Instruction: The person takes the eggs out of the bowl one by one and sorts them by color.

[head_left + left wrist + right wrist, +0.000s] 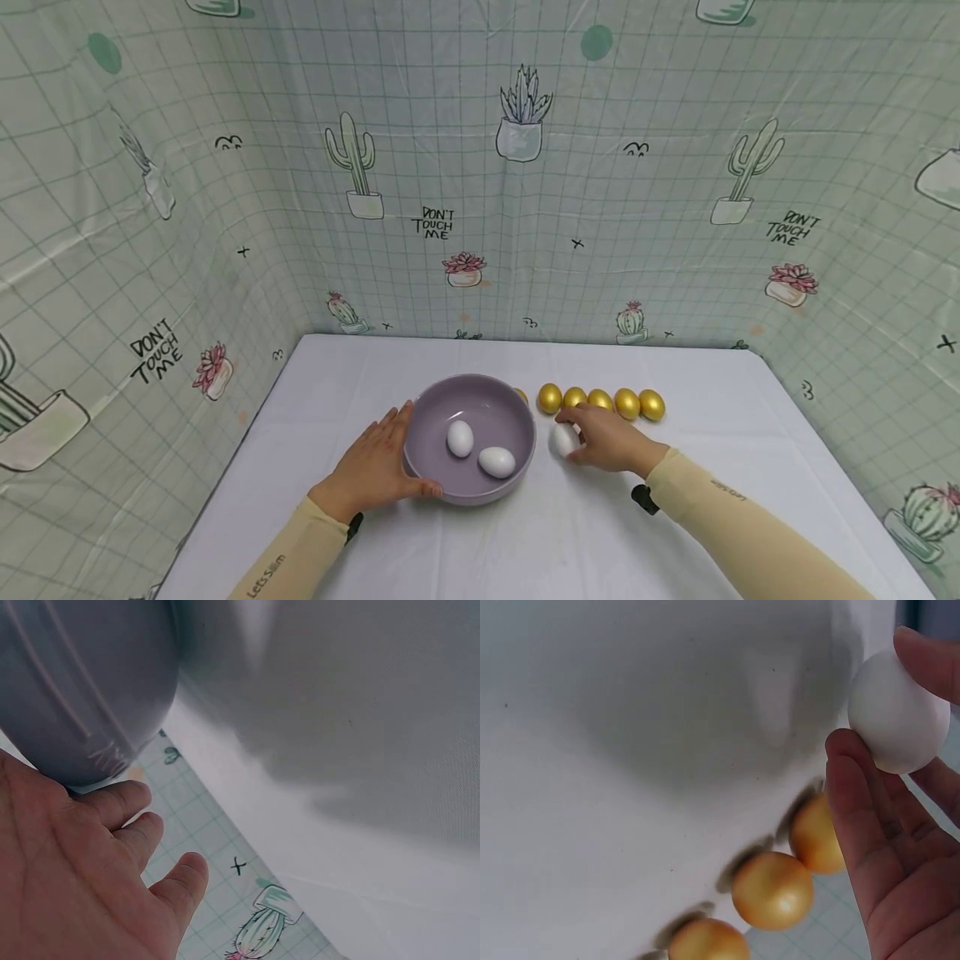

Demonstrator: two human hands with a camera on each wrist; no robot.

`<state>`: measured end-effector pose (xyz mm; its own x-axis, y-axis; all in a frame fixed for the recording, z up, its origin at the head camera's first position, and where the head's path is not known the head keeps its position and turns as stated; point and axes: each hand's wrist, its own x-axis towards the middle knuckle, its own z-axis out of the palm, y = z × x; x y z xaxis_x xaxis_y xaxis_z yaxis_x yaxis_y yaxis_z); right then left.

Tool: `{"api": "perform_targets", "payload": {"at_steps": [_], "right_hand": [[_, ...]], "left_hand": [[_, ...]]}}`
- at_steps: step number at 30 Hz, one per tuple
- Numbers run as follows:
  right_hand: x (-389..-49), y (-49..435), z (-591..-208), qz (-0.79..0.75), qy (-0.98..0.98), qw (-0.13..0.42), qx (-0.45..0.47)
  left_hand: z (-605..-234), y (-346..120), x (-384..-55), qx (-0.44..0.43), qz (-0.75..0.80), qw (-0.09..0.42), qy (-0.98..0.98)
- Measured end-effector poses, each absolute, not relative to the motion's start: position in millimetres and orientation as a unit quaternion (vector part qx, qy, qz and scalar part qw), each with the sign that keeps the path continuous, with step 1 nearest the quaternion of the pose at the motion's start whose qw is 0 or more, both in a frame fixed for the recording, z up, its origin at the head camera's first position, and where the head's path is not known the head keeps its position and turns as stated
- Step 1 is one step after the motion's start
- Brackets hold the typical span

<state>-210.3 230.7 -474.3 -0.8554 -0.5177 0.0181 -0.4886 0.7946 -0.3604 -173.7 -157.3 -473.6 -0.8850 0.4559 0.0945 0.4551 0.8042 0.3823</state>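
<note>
A round mauve bowl stands on the white-covered table, holding one white egg near its middle and another white egg toward its front right. Against the bowl's left side rests my left hand, fingers extended along the outer wall and thumb at the front. In the left wrist view the bowl's wall meets this hand's fingers. Just right of the bowl, my right hand pinches a third white egg between thumb and fingertips.
Several golden eggs form a row behind my right hand, some partly hidden by it. At the row's left end, another golden egg is mostly hidden behind the bowl. A cactus-print curtain surrounds the table's back and sides.
</note>
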Motion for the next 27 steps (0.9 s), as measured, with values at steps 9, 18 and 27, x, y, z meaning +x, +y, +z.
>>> {"api": "perform_targets", "payload": {"at_steps": [9,18,27], "right_hand": [[-209.5,228.3,-479.9,-0.19,0.946,0.044,-0.259],[-208.9,228.2,-480.2,-0.199,0.944,0.046,-0.26],[-209.8,228.8,-478.7,-0.199,0.941,0.053,-0.27]], "left_hand": [[-474.0,-156.9,-174.6,0.235,0.19,0.013,0.953],[-475.0,-157.4,-175.5,0.236,0.196,0.013,0.952],[-475.8,-158.1,-175.8,0.237,0.202,0.016,0.95]]}}
